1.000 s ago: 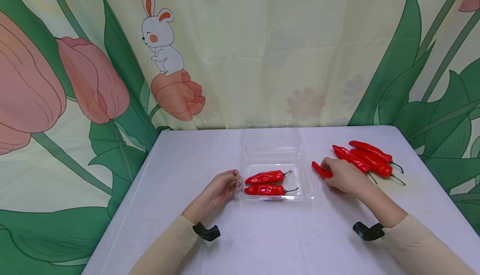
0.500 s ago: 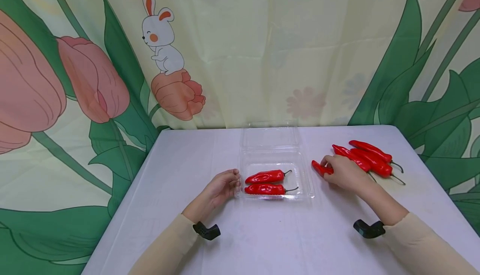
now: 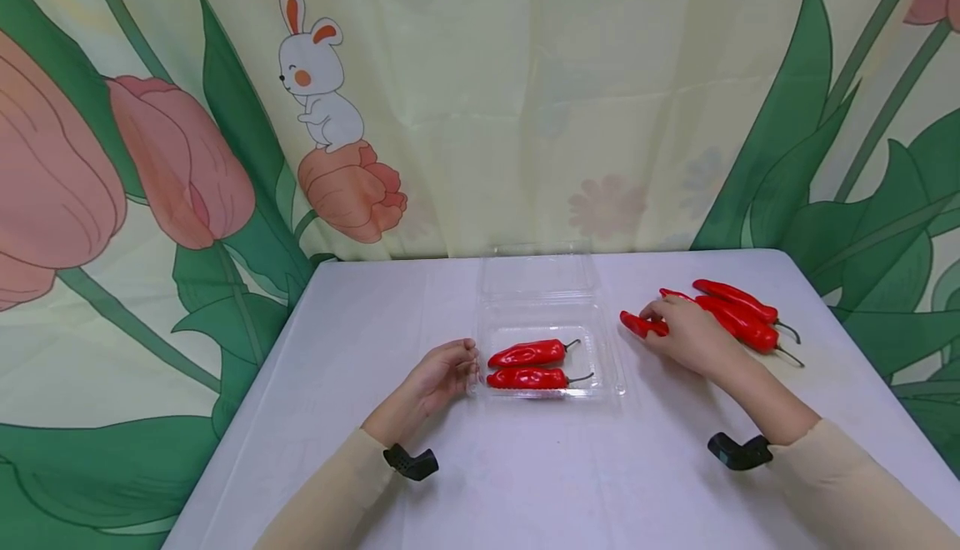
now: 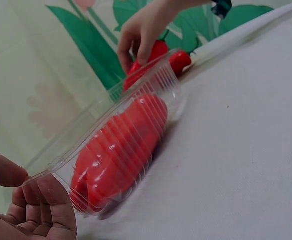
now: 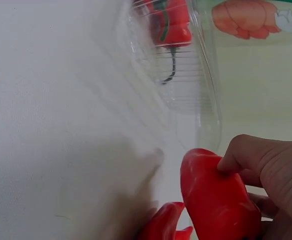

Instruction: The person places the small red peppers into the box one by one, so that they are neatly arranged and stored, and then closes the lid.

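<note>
The left hand (image 3: pixel 441 373) pinches a clear plastic box (image 3: pixel 551 322) containing two red peppers (image 3: pixel 527 353); the right hand (image 3: pixel 693 337) pinches another pepper (image 3: pixel 641 325).

Your L arm (image 3: pixel 322 496) angles fwd & to the right, R arm (image 3: pixel 855 496) fwd & to the left; hands well apart, R a bit farther fwd. L hand (image 3: pixel 441 377) is on its side, palm turned inward; per L wrist cam, your thumb (image 4: pixel 5 170) lies above, other fingers (image 4: pixel 55 207) curled below, i.e. a pinch. R hand (image 3: pixel 693 335) is back-up, digits (image 5: pixel 241 152) bent in a pinch grip, tips pointing approx. down & left.
</note>
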The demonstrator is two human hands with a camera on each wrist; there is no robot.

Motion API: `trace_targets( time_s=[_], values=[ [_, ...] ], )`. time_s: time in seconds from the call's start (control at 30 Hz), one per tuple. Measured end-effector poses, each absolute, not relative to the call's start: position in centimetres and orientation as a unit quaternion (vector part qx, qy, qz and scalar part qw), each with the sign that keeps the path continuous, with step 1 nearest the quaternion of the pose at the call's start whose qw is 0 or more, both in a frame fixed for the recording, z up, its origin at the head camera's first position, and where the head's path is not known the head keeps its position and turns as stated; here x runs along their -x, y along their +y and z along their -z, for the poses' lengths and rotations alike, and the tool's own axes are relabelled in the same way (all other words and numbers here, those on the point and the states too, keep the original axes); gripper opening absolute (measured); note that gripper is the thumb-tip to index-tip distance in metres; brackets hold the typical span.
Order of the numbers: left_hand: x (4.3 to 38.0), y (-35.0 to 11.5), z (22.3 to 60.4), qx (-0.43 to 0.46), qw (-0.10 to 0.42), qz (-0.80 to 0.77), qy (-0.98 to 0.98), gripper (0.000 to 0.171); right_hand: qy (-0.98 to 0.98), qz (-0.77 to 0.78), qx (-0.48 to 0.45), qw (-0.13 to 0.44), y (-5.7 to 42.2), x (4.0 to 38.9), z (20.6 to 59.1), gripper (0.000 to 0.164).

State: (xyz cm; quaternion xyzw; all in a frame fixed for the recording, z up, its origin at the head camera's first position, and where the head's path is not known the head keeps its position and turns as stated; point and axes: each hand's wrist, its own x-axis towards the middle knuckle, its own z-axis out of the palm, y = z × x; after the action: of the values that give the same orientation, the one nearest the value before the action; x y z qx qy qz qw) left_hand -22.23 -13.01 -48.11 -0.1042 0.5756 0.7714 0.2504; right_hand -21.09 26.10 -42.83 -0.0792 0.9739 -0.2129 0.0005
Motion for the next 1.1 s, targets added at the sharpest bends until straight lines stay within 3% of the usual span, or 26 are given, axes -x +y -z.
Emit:
trace_targets(
  time_s=[0.63, 1.1],
  values=[
    [22.2, -12.9, 48.1, 0.104, 0.246, -0.772, 0.577, 0.024, 0.97, 0.231, 0.069, -0.022, 26.0, 21.5, 40.6, 0.06],
    [22.2, -13.0, 48.2, 0.101, 0.245, -0.775, 0.574, 0.027, 0.968, 0.241, 0.067, -0.021, 25.3, 21.6, 39.7, 0.055]
  ],
)
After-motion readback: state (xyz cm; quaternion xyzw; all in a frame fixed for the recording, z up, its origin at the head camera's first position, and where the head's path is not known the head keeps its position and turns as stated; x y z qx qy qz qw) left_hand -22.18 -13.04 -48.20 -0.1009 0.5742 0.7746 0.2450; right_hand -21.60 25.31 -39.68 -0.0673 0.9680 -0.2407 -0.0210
